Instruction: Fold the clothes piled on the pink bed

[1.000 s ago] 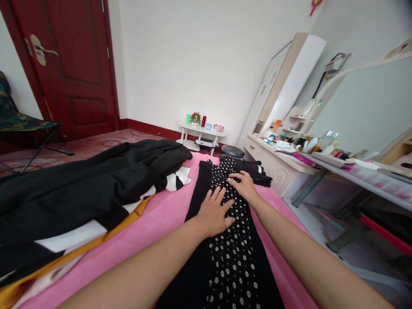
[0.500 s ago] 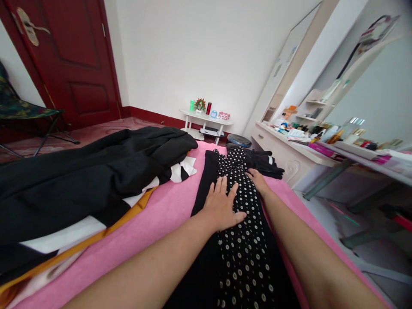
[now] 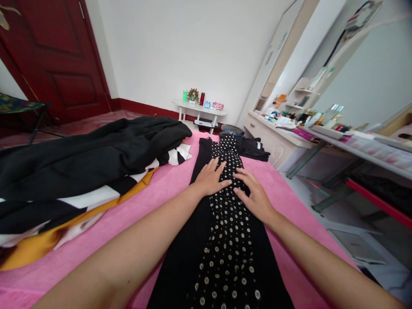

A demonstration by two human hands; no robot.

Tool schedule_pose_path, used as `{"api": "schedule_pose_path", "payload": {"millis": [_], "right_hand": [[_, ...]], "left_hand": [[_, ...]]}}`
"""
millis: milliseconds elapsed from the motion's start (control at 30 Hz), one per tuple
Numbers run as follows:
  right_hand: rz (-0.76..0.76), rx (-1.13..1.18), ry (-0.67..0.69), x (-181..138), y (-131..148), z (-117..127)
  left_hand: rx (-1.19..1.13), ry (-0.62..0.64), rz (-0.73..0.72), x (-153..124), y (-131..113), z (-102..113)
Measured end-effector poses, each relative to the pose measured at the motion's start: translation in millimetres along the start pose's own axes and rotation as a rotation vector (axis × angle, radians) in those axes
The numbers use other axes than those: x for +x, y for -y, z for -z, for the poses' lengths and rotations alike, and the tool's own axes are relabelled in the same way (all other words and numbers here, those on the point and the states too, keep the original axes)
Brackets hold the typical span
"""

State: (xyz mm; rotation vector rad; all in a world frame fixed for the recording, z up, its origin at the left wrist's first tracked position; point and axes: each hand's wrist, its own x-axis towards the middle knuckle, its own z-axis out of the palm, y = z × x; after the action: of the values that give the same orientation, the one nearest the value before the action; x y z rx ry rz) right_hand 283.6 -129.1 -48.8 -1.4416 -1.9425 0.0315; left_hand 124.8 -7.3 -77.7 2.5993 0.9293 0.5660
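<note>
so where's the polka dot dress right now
In the head view, the polka dot dress lies lengthwise down the pink bedspread, under the left hand and right hand, with the black clothes heap on its left.

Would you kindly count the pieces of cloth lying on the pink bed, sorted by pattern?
Dotted black dress, under the left hand and right hand: 1
Black garments without dots, a large pile and a small folded one: 2
Black, white and orange striped cloth: 1
Total: 4
</note>
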Motion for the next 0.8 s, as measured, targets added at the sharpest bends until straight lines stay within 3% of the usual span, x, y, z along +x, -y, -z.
{"api": "schedule_pose_path", "payload": {"millis": [267,400,567,700,800], "right_hand": [[0.375,0.043,0.514,-60.0,94.9,53.0],[0.482,0.02,0.609,-71.9,116.3,56.2],[0.305,0.176,0.633,-78.4,124.6,48.5],[0.151,0.315,0.67,-80.8,133.7,53.4],[-0.022,0.458,0.601,-82.8,134.0,52.6]], "left_hand": [[0.018,0.063,-0.037,-8.7,-1.2,4.2],[-0.005,0.125,-0.053,-15.7,-3.1,9.9],[-0.073,0.25,-0.114,-42.3,-9.8,27.9],[-0.195,0.337,-0.284,-81.9,-22.7,50.0],[-0.344,0.432,-0.386,-109.8,-32.8,65.3]]}}
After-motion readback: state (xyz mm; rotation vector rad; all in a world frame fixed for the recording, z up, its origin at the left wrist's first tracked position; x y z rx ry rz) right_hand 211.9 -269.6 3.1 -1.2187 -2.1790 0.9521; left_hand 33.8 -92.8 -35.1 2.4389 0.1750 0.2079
